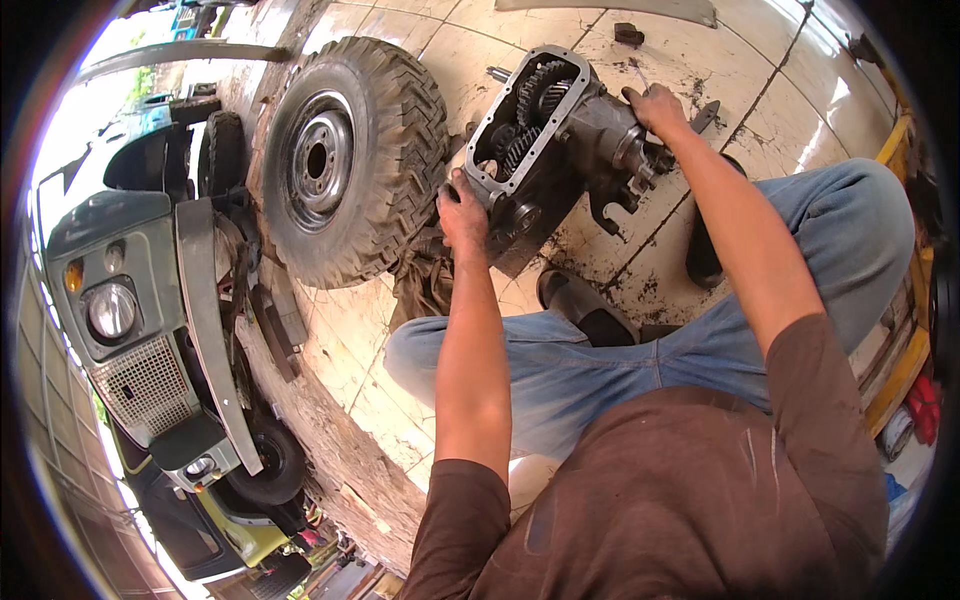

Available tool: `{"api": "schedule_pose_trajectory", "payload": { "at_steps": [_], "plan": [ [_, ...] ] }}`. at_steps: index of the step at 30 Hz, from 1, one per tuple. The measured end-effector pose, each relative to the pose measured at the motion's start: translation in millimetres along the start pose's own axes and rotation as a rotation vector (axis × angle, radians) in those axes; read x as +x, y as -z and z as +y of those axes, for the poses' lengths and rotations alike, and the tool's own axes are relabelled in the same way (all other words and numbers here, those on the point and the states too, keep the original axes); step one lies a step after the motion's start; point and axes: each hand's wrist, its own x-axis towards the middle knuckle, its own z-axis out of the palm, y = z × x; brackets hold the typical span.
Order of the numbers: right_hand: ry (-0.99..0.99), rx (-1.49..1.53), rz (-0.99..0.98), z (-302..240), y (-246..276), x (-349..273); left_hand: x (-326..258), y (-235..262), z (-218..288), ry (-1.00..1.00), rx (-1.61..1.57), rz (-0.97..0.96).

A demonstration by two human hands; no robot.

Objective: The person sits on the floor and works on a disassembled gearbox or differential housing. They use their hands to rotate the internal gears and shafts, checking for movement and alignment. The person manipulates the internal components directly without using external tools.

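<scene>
Together, two hands, one gearbox, one tyre

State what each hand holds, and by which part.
Both grip the open gearbox: left hand on its lower corner rim, right hand on top of the far end.

Open greasy gearbox, tilted on floor

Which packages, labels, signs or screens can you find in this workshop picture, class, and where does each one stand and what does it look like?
No clear package, label, sign or screen shows.
The left hand and right hand grip an open grey gearbox on the tiled floor.
A tyre lies beside it.
Small red and white items at the right edge are too blurred to identify.
</scene>
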Motion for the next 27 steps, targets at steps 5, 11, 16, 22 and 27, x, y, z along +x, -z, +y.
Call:
{"api": "schedule_pose_trajectory", "payload": {
  "at_steps": [5,11,16,22,27],
  "plan": [
    [0.152,-0.106,-0.086,-14.5,9.2,33.5,-25.6,-5.3,13.1,0.055,-0.019,0.027],
    [0.095,-0.149,0.026,-21.4,14.8,28.7,-23.7,-11.6,5.6,0.056,-0.011,0.063],
    [0.348,0.110,0.383,-65.3,42.5,-15.9,-36.7,-2.8,19.1,0.079,0.003,0.063],
    [0.750,0.333,0.498,-102.7,26.8,-107.9,-36.4,-2.1,10.6,0.056,-0.061,0.109],
    [0.533,-0.014,0.092,-54.2,-19.1,-174.9,-29.0,9.2,5.6,-0.007,-0.032,0.071]
  ]
}}
